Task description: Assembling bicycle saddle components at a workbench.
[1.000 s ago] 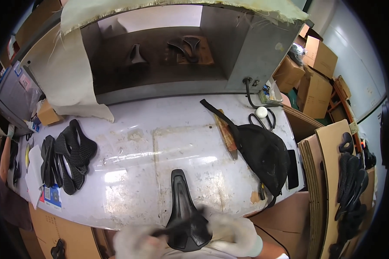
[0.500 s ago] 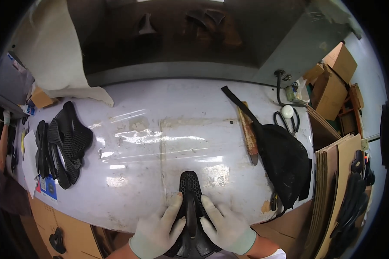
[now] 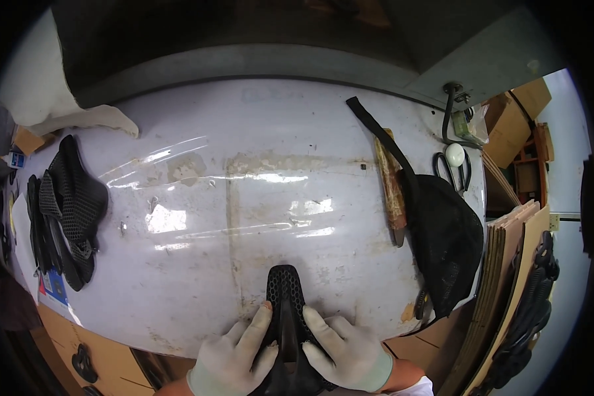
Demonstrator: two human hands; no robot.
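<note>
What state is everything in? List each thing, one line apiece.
Black honeycomb saddle-shaped piece: held, narrow end pointing away.
White-gloved left grip: closed on piece's left edge.
White-gloved right grip: closed on its right edge.
Black mesh cloth item: lying slack, strap outstretched.
Brown stick-shaped tool: lying flat, crossed by strap.
Black loop-handled tool: partly hidden, open or shut unclear.
Black mesh pieces: piled, overlapping.
Pale cloth flap: hanging.
Whitish tabletop: stained, glossy.
</note>
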